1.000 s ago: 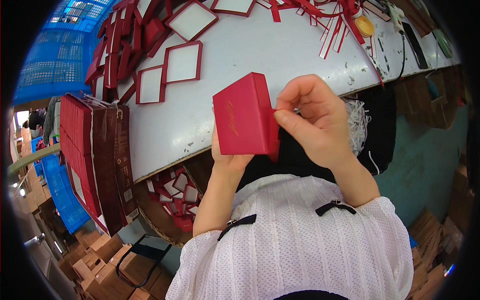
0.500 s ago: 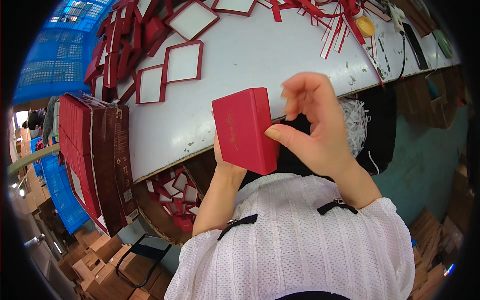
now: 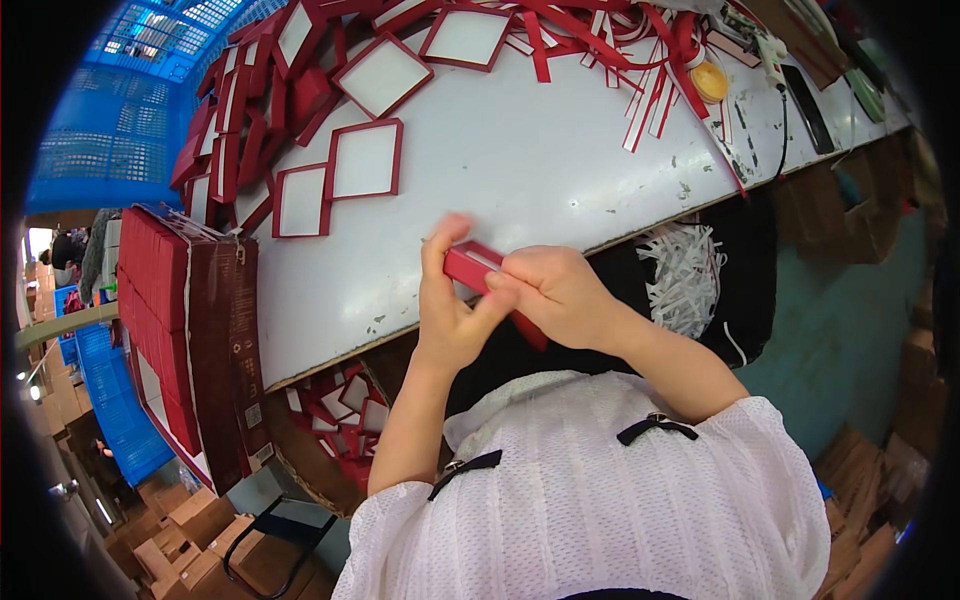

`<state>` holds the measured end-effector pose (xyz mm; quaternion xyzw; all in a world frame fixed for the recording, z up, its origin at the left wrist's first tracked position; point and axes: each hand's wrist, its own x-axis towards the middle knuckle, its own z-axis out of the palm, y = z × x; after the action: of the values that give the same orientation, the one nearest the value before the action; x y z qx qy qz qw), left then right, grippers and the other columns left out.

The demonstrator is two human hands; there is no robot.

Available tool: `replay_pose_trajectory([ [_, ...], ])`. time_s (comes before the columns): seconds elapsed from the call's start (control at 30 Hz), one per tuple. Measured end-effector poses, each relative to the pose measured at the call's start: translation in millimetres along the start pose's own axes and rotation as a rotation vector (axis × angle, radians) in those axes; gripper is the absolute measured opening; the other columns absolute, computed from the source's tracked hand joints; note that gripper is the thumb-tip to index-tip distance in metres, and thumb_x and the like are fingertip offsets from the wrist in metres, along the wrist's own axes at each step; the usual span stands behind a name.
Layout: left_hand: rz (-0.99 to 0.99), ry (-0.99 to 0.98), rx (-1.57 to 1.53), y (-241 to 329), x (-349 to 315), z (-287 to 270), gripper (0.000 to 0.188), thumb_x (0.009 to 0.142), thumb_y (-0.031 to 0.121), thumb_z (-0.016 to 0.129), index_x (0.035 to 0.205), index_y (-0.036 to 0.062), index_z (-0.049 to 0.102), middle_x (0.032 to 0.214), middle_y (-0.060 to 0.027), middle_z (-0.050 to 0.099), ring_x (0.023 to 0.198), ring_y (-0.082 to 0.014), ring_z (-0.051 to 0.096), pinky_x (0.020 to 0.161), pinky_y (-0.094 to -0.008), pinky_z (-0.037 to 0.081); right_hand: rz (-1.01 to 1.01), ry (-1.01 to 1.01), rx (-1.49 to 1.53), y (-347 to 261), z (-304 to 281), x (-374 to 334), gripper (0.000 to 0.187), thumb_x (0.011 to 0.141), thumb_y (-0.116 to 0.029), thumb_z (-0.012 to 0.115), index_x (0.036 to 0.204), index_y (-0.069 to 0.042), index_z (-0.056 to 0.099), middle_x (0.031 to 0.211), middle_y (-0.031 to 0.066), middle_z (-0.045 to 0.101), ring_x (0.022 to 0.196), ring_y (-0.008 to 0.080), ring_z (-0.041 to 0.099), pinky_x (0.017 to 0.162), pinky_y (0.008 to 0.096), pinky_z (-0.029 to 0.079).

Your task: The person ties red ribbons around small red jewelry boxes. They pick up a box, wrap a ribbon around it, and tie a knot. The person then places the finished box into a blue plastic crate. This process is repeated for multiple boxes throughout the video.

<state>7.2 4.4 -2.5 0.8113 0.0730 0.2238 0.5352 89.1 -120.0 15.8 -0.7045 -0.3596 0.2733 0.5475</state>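
A red cardboard box [image 3: 466, 266] is held between my two hands above the front edge of the table. It is turned edge-on, so only a narrow side and one end show; my fingers hide the rest. My left hand [image 3: 447, 315] wraps around its left end, thumb toward the right hand and fingertips slightly blurred. My right hand [image 3: 565, 296] pinches it from the right with thumb and fingers closed. Whether the box is in one piece or two parts cannot be made out.
Open red trays with white insides [image 3: 364, 160] lie on the white table [image 3: 500, 160], heaped at the far left. Red and white strips [image 3: 650, 100] and a yellow tape roll [image 3: 709, 82] lie at the far right. A carton of red boxes [image 3: 245, 330] stands left; paper shreds [image 3: 685, 280] sit below right.
The box has turned from showing its broad printed face to edge-on. My right hand has moved left and closed on it, and my left hand now shows in front. The view has shifted slightly.
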Motion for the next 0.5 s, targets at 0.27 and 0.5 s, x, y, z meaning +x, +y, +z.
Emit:
replay_pose_trajectory([
  [0.27,-0.333,-0.191,-0.19,7.3,-6.1,-30.4,0.009,0.076,0.006,0.057,0.081,0.0024,0.051,0.081,-0.0029,0.053,0.073,-0.0094,0.048,0.067,-0.0229,0.04,-0.149,0.58,-0.37,38.8,-63.5,61.0,0.022,0.074,-0.013,0.057,0.093,-0.002,0.053,0.085,0.0112,0.053,0.08,0.0239,0.051,0.074,0.0323,0.04],
  [0.5,-0.051,0.168,-0.36,37.2,-45.4,-146.3,0.015,0.086,0.014,0.046,0.081,0.0012,0.052,0.088,-0.0094,0.056,0.095,-0.0212,0.052,0.082,-0.0328,0.04,-0.085,0.571,-0.968,107.5,-152.9,92.8,0.024,0.077,-0.013,0.054,0.097,-0.002,0.051,0.086,0.0152,0.056,0.081,0.0303,0.053,0.071,0.0355,0.041],
])
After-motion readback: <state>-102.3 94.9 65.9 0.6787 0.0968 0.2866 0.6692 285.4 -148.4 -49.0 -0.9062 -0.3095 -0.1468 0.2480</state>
